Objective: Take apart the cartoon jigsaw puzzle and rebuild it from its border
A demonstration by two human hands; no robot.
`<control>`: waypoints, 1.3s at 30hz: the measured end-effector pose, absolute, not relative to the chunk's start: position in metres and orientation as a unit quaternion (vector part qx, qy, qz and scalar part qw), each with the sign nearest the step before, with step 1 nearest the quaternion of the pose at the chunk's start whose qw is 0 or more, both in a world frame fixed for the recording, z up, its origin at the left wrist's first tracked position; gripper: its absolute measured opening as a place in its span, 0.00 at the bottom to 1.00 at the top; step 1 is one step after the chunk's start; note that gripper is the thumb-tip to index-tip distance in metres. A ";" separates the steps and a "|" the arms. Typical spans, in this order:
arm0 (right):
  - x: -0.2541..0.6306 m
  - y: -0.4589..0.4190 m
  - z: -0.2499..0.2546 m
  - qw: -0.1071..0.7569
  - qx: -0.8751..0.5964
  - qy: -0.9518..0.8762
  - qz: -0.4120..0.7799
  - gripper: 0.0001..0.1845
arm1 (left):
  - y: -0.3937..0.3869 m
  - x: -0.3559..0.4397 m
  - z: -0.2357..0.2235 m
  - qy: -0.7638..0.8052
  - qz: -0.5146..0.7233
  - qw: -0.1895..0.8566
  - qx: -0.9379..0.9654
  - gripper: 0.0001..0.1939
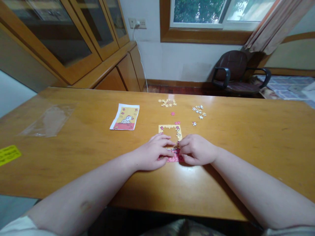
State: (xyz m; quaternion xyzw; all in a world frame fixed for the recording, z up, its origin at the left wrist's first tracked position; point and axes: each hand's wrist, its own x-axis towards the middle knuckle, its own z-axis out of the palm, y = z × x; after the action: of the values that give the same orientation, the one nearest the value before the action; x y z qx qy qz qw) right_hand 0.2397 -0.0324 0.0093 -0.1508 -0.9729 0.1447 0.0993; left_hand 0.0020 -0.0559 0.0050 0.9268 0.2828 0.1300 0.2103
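Observation:
A partly assembled jigsaw puzzle [169, 126] lies on the table, a yellow border around a bare middle with a pink strip along its near side. My left hand [157, 152] rests over its left and lower part, fingers stretched out and apart, some touching the pink pieces. At the right edge of the puzzle, my right hand [198, 149] has its fingers bent and drawn together against the border; whatever is between the fingertips is hidden. Just beyond the top border lie loose pink pieces [177, 123], with another pink piece [173, 113] farther back.
Several yellow pieces [168, 104] are grouped at the back, and white-and-yellow pieces [199, 110] lie to their right. A picture card [125, 117] and a clear plastic bag [52, 119] are on the left. A yellow label [10, 154] sits at the far left. Beyond the table stands a chair [232, 70].

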 end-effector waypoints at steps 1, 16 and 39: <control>0.239 -0.033 0.009 0.099 -0.151 -0.973 0.143 0.17 | -0.056 0.002 0.005 0.284 0.133 0.210 0.926 0.14; 0.239 -0.032 0.006 0.099 -0.157 -0.967 0.173 0.16 | -0.057 0.003 0.005 0.284 0.126 0.220 0.925 0.15; 0.256 0.005 -0.015 0.165 -0.576 -0.800 0.002 0.19 | -0.040 -0.002 0.003 0.489 0.330 0.229 0.775 0.09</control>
State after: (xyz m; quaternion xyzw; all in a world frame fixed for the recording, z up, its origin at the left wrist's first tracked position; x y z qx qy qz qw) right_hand 0.2563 0.0052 -0.0152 -0.5764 -0.8004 0.0021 0.1646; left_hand -0.0016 -0.0402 0.0031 0.7746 0.4888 0.3296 0.2291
